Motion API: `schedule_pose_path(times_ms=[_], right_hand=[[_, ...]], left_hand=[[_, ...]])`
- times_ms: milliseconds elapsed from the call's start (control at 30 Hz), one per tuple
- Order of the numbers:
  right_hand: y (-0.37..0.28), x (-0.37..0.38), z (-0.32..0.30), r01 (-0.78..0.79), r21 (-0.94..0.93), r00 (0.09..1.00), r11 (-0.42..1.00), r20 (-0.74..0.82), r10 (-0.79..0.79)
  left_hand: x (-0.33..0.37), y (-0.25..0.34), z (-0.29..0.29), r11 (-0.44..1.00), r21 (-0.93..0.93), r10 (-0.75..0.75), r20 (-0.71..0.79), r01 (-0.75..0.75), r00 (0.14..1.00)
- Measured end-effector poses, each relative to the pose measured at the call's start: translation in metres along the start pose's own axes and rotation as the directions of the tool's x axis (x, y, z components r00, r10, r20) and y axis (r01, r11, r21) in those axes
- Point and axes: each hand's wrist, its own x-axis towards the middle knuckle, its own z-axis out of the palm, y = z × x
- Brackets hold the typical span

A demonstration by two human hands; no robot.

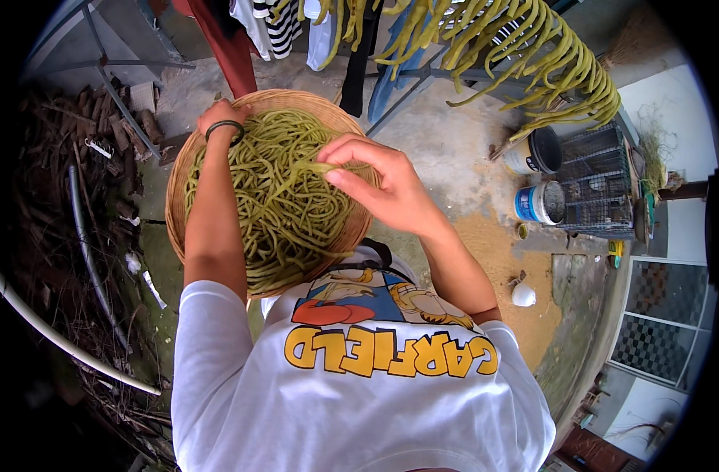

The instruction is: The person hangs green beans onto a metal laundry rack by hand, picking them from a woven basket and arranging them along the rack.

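Note:
A round woven basket (347, 118) full of long green beans (285, 204) is in front of my body, tilted a little. At its far left rim, my left hand (220, 119) grips the edge, a dark bangle on the wrist; its fingertips are partly hidden. Over the right part of the basket, my right hand (383, 177) is closed, thumb and fingers pinching a pale green long bean (314, 167) just above the heap. Ahead and to the right, many more long beans (532, 59) hang in a row over a rack.
Clothes (279, 30) hang at the back beside metal poles (399, 82). To the right stand a dark-lined bucket (542, 149), a blue-and-white bucket (540, 203) and a wire cage (599, 181). Stacked firewood (84, 130) and a pale curved pipe (60, 338) lie at left.

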Motion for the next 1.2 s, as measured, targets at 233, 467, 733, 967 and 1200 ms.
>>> schedule_pose_path(times_ms=[233,467,733,967,1200], right_hand=[[-0.096,-0.018,-0.081,0.016,0.223,0.966,0.975,-0.255,0.042],[-0.180,-0.042,-0.189,0.225,0.008,0.864,0.974,-0.463,-0.196],[-0.217,-0.040,-0.287,-0.090,-0.319,0.713,0.943,-0.682,-0.162],[-0.183,-0.009,-0.380,-0.224,-0.337,0.632,0.914,-0.765,-0.127],[-0.127,0.066,-0.437,-0.339,-0.241,0.671,0.909,-0.739,0.054]], left_hand=[[-0.003,-0.001,-0.004,1.000,-0.014,0.027,-0.004,-0.027,1.000],[0.003,-0.004,-0.001,0.999,0.015,0.040,0.000,-0.040,0.999],[0.010,-0.002,0.000,0.997,0.032,0.076,-0.038,-0.075,0.996],[0.008,0.004,-0.005,0.996,0.021,0.086,-0.063,-0.085,0.994],[-0.004,-0.022,-0.009,1.000,0.030,-0.002,-0.015,0.002,1.000]])
